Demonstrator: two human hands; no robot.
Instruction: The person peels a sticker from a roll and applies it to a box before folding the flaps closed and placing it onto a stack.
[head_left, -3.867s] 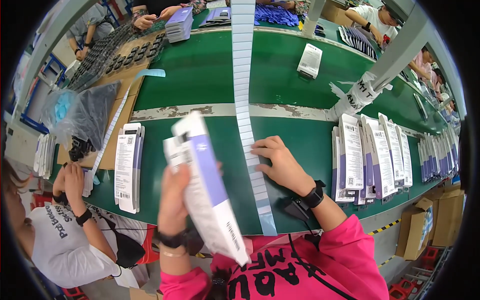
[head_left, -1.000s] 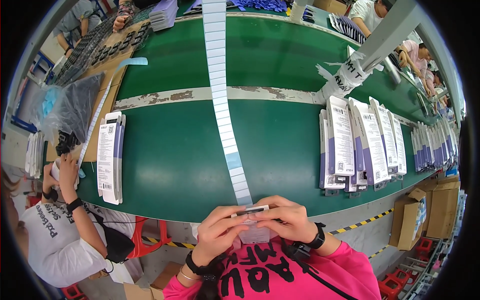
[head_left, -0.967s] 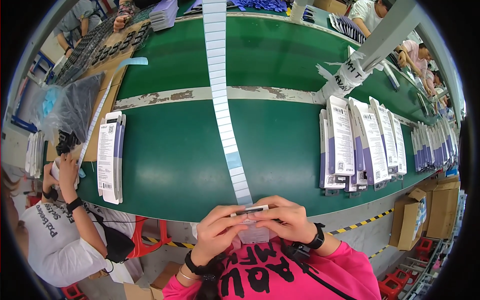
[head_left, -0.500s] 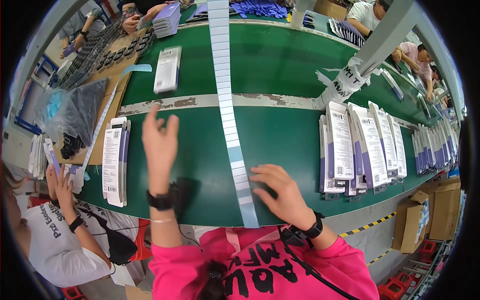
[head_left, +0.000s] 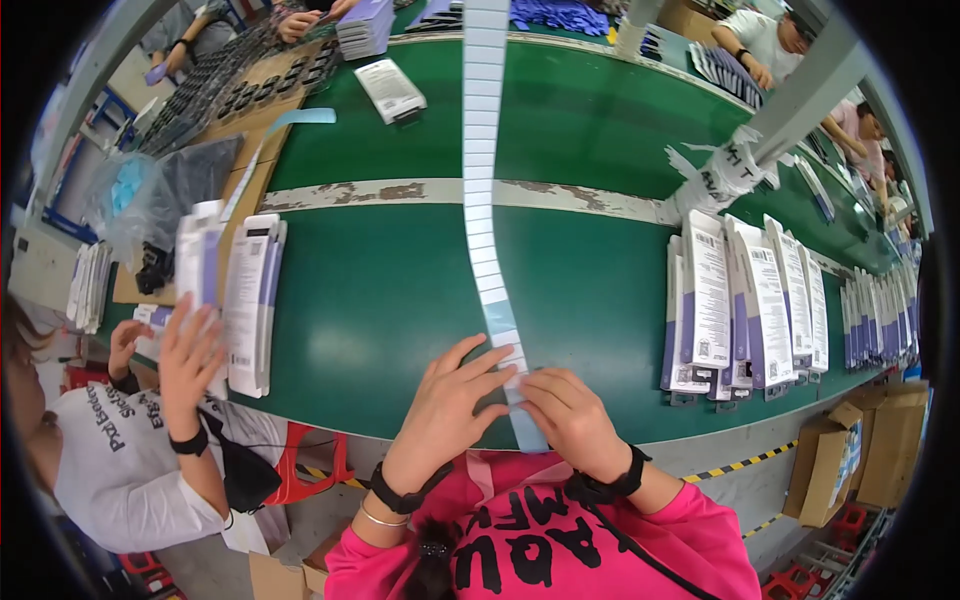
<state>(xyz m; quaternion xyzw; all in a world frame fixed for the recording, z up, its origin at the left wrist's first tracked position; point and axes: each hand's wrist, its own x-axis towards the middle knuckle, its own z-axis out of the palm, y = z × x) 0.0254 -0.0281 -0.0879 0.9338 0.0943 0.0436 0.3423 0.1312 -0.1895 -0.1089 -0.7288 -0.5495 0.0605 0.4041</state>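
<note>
A long strip of pale blue and white labels (head_left: 481, 160) hangs down over the green table toward my body. My left hand (head_left: 448, 402) lies at its left side, fingers stretched apart, their tips over the lower part of the strip. From the other side my right hand (head_left: 577, 415) reaches in with bent fingers together, gripping the strip's edge near its lower end. What the right fingertips pinch is partly hidden. Beyond the divider, a white flat box (head_left: 390, 91) lies on the green belt, apart from both hands.
White and purple boxes (head_left: 765, 310) stand in a group at right, with more boxes (head_left: 880, 315) beyond. Other boxes (head_left: 251, 310) stand at left beside a co-worker's raised hand (head_left: 187, 355). A taped metal post (head_left: 722, 180) rises at right. Cardboard cartons (head_left: 825, 460) sit below right.
My left hand has come back from the far left to the label strip. The white box has moved farther away along the belt and turned. The co-worker has lifted one hand beside a box.
</note>
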